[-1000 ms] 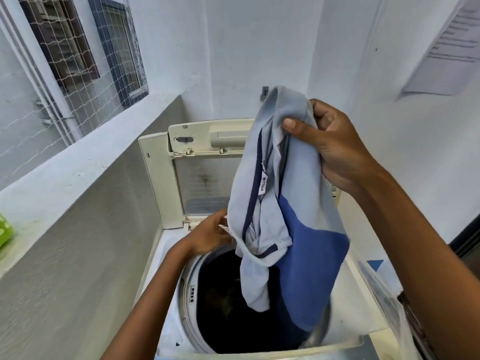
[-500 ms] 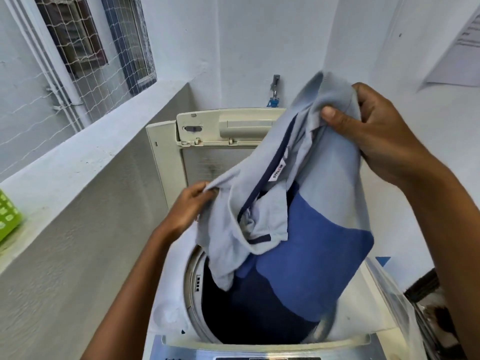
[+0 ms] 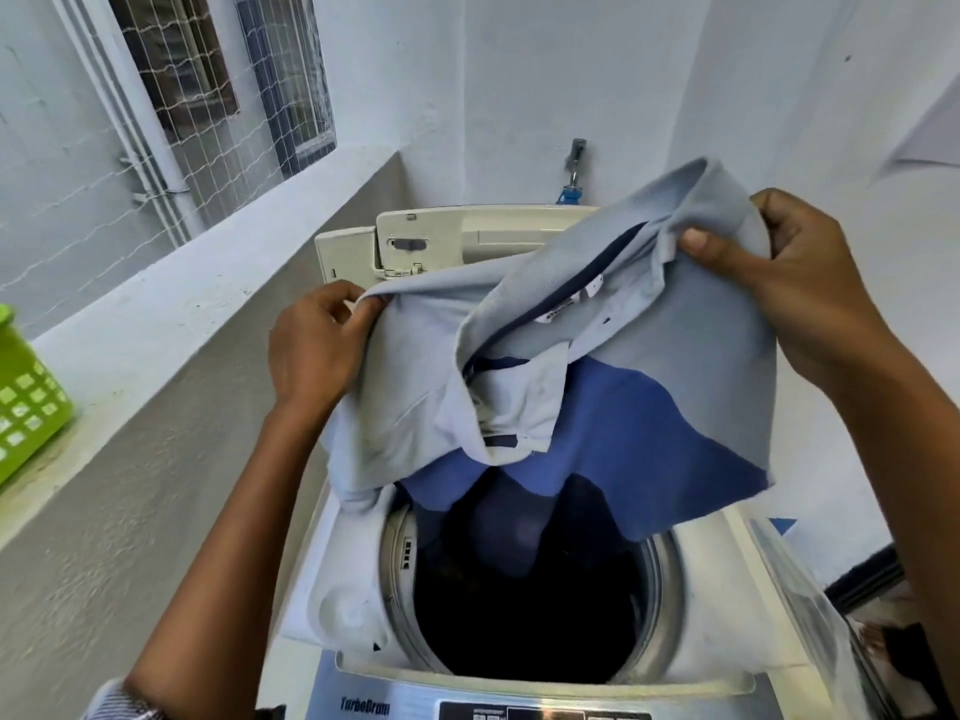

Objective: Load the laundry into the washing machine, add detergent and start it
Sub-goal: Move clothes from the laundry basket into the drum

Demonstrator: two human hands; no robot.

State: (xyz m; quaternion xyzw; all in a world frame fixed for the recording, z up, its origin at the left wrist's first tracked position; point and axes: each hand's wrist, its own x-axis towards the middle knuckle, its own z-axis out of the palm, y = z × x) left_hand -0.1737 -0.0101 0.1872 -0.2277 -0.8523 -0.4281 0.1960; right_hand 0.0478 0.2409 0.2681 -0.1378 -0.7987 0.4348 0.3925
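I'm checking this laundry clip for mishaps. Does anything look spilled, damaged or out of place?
Nothing stands out. Both hands, left hand and right hand, hold the blue shirt spread above the open drum; no spill or damage shows.

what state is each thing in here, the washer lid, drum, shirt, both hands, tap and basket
washer lid: raised, standing upright at the back
drum: open, dark inside, contents cannot be told
shirt: held spread above the drum, hem hanging towards the opening
left hand: pinching the shirt's left edge
right hand: gripping the shirt near the collar
tap: on the wall, open or shut cannot be told
green basket: on the ledge
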